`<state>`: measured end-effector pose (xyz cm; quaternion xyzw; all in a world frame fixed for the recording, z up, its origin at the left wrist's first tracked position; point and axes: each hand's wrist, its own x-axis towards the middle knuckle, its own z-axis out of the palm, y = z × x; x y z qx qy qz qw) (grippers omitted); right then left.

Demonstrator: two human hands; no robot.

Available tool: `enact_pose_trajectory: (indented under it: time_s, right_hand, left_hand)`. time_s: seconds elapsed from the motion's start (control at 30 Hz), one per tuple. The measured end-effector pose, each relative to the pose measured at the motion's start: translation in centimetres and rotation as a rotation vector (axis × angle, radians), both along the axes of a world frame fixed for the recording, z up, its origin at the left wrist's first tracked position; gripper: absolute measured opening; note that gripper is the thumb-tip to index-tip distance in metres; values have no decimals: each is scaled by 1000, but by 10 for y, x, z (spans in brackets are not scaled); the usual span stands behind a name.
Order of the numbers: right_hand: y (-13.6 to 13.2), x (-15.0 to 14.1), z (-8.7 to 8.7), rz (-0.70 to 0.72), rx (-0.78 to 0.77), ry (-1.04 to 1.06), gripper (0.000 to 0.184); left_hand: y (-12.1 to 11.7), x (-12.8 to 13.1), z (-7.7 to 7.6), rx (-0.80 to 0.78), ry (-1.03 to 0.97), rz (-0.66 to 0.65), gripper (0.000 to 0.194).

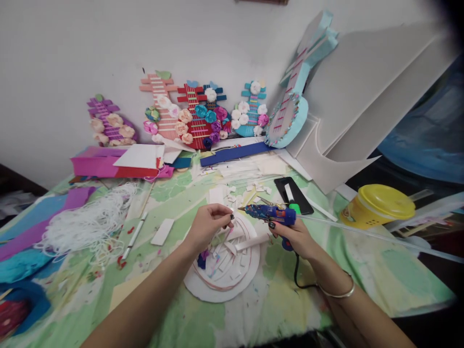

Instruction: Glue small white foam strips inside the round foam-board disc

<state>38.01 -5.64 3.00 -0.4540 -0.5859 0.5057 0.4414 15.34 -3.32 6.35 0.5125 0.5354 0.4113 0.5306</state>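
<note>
My right hand [297,236] is wrapped around the grip of a blue glue gun [270,212], its nozzle pointing left and a long clear glue stick [362,232] trailing out behind. Close to the nozzle tip, the fingers of my left hand [212,224] are pinched together; whatever they hold, if anything, is too small to make out. Below both hands lies a round white foam cut-out [250,285] with a reddish line along its edge. Small white pieces and strips lie across it, with a dark blue scrap [202,259] at its left side.
Decorated paper guitars [197,116] lean along the wall, with a larger light-blue one [299,118] at right. White cord [90,222] is heaped on the left. A black phone [304,200], a yellow-lidded tub [377,205] and white scraps [253,188] lie beyond my hands.
</note>
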Motion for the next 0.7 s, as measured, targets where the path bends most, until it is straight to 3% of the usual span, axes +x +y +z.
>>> enact_pose_trajectory:
  time_s: [0.23, 0.53, 0.7]
  right_hand:
    - [1, -1, 2, 43, 1, 14, 22]
    - [3, -1, 4, -40, 31, 32, 23]
    - [4, 1, 4, -19, 61, 80, 26]
  left_hand:
    - [0, -1, 1, 12, 26, -4, 12]
    - [-1, -6, 2, 15, 81, -38, 10]
    - [-6, -13, 0, 10, 83, -58, 9]
